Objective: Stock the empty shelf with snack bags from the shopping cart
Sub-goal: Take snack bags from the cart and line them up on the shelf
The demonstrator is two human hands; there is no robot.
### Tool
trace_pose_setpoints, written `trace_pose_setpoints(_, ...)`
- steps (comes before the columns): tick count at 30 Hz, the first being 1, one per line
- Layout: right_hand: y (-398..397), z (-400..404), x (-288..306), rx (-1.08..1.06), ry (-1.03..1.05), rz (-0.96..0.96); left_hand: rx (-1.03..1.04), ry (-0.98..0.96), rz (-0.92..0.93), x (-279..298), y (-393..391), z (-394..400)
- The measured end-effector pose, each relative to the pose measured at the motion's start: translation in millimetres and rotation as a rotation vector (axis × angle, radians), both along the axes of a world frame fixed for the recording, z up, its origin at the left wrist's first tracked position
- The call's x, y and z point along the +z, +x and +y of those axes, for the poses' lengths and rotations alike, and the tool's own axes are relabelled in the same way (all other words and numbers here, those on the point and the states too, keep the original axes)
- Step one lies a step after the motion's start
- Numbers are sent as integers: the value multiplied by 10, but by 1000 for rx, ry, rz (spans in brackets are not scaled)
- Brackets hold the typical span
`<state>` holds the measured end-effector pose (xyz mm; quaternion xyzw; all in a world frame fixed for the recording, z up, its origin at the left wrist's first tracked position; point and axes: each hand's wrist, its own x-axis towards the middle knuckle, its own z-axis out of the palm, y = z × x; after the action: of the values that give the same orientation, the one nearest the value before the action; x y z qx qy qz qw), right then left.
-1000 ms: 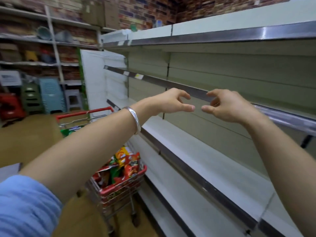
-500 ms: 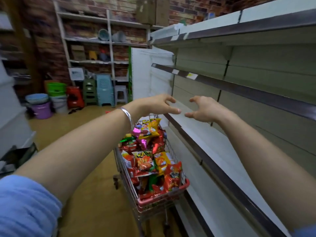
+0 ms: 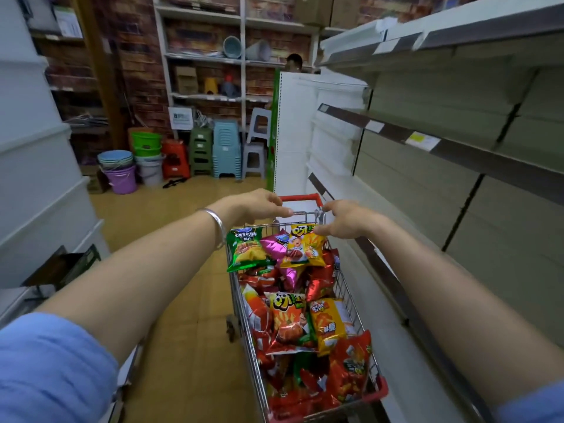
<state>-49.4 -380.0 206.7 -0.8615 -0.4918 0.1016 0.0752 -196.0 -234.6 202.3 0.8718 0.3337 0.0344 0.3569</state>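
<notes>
Both hands have dropped from the shelf edge since a second ago and now reach over the far end of the shopping cart (image 3: 308, 328), which has come to sit centre, at 6 o'clock. The left hand (image 3: 254, 206) hovers above the wire rim, its grip released, fingers loosely bent and holding nothing. The right hand (image 3: 345, 219) at 3 o'clock of it is likewise released, fingertips just over a yellow snack bag (image 3: 305, 247). Snack bags fill the cart. The empty shelf (image 3: 451, 148) runs along 2 o'clock.
</notes>
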Motion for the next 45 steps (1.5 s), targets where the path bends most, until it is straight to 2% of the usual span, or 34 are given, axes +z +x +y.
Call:
trace_pose_setpoints(6, 183, 712, -320, -38, -52, 68, 74, -146, 28, -363, 71, 848)
trace_pose_setpoints(12, 345, 1348, -681, -162, -119, 114, 177, -280, 1, -714, 191, 1750)
trace_pose_setpoints(18, 519, 1558, -1023, -302, -180, 186, 263, -418, 59, -1230, 238, 2235)
trace_pose_setpoints(26, 747, 1637, -1489, -428, -218, 268, 377, -606, 112, -1838, 364, 2341)
trace_pose_setpoints(33, 1080, 1711, -1825, -677, -20, 451, 502, -771, 68, -2098, 553, 2380)
trace_pose_setpoints(39, 1251, 1805, -2033, -752, 79, 617, 546, -921, 19, -2254, 677, 2443)
trace_pose_setpoints(41, 1287, 1857, -2083, -777, 91, 627, 560, -918, 3, -2258, 695, 2426)
trace_pose_setpoints(45, 1402, 1934, -2286, -807, -21, 567, 614, -942, 3, -2253, 718, 2435)
